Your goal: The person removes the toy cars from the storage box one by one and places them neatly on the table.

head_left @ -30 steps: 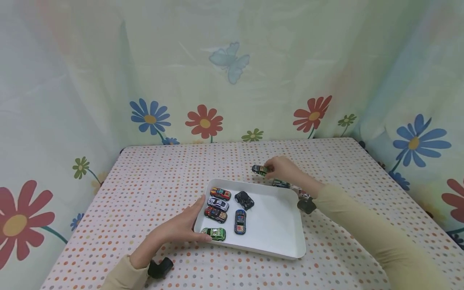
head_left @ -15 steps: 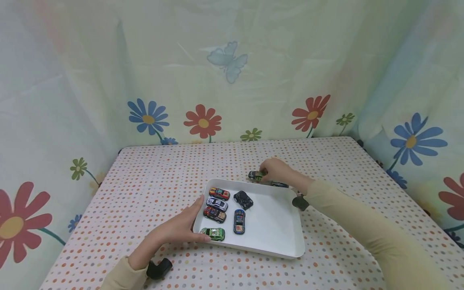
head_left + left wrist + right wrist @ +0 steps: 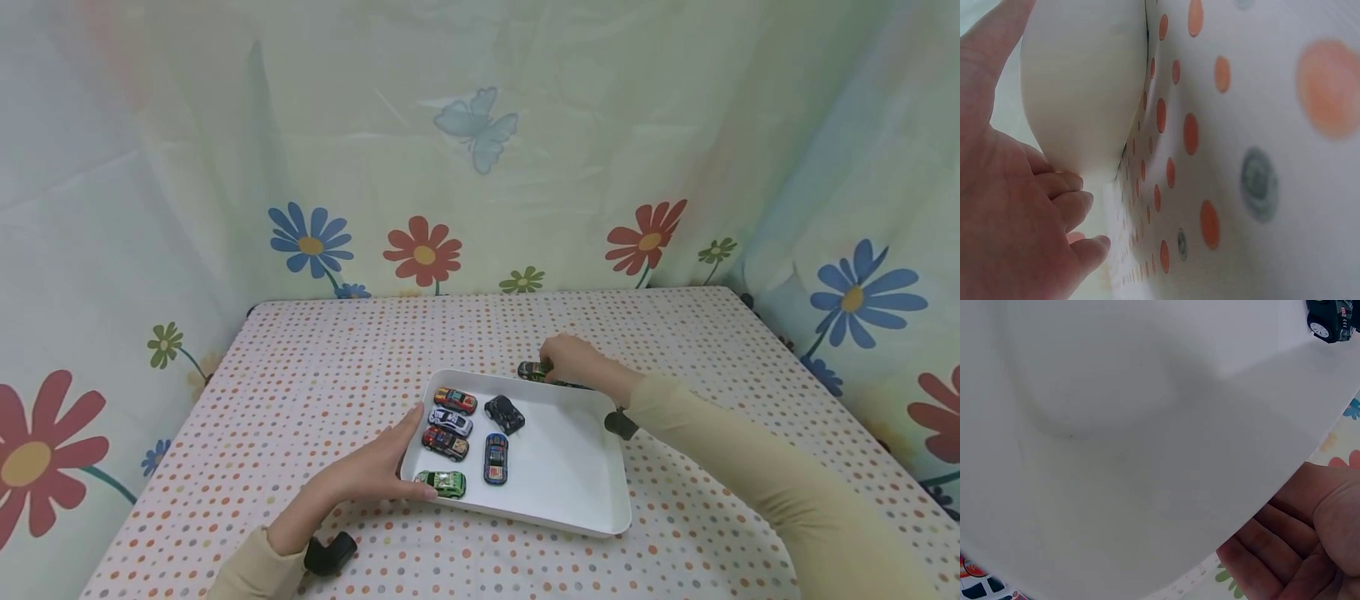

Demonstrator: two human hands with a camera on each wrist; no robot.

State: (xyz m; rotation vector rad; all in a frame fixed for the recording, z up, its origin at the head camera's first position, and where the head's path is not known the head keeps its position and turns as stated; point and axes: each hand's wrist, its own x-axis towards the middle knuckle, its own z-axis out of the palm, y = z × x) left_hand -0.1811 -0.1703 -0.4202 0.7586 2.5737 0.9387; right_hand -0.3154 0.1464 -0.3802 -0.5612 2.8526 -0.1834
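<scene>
In the head view, my left hand [image 3: 378, 465] grips the front left corner of a white tray [image 3: 558, 458], thumb along the front rim and fingers against the left wall. The left wrist view shows fingertips touching the tray's outer wall [image 3: 1088, 81]. Beyond the tray's back rim, my right hand [image 3: 581, 364] pinches a green and black toy car [image 3: 530, 371], low over the table. Its fingertips are hidden in the right wrist view, where the tray wall covers part of the hand [image 3: 1300, 540].
Inside the tray, several toy cars stand at the left, among them a green one [image 3: 442, 483], a blue one [image 3: 496, 458] and a black one [image 3: 505, 414]. A red and white car [image 3: 985, 584] lies outside it. Dotted cloth [image 3: 337, 358] covers the table; flowered curtains hang around.
My right hand has lowered the green and black car toward the table, a little nearer the tray's back rim. The left hand and the tray have stayed in place.
</scene>
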